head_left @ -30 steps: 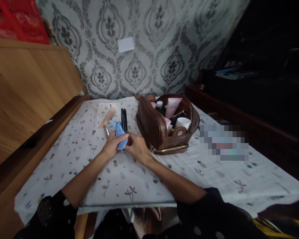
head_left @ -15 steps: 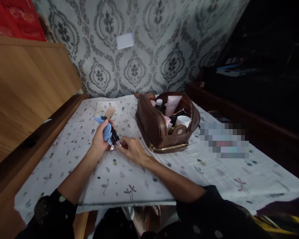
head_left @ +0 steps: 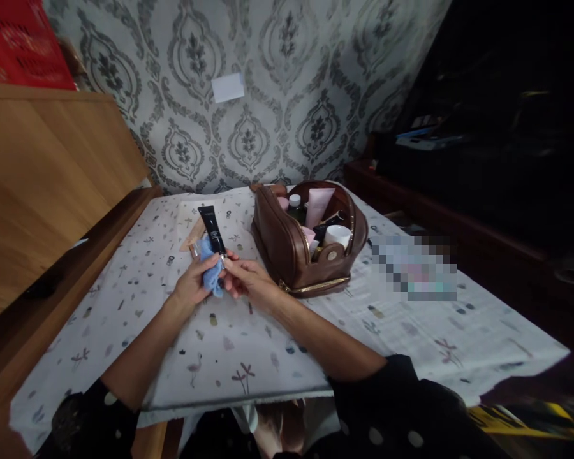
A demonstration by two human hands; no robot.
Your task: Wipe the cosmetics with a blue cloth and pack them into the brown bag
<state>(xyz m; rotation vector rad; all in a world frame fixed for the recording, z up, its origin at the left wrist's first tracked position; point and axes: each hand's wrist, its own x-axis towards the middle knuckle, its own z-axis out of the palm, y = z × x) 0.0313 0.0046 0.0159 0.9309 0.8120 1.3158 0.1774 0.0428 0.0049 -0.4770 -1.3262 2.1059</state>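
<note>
My left hand [head_left: 192, 285] is closed around a blue cloth [head_left: 210, 270] pressed against the lower end of a black tube [head_left: 212, 229]. The tube stands nearly upright above the table. Its cap end is pinched by my right hand [head_left: 243, 278], which meets the left hand there. Just to the right stands an open brown leather toiletry bag [head_left: 287, 248] holding a pink tube [head_left: 317, 205], a small bottle with a white cap [head_left: 294, 203] and a white jar [head_left: 337, 235].
The table wears a white patterned cloth [head_left: 229, 344]. A tan flat item [head_left: 192, 234] lies behind the hands. A wooden headboard [head_left: 43, 185] runs along the left, with a red crate [head_left: 14, 41] above. Dark furniture [head_left: 459, 210] stands to the right.
The black tube lay on the table a second ago. My left hand lifted it with the cloth, and now it stands more upright with my right hand gripping its lower end.
</note>
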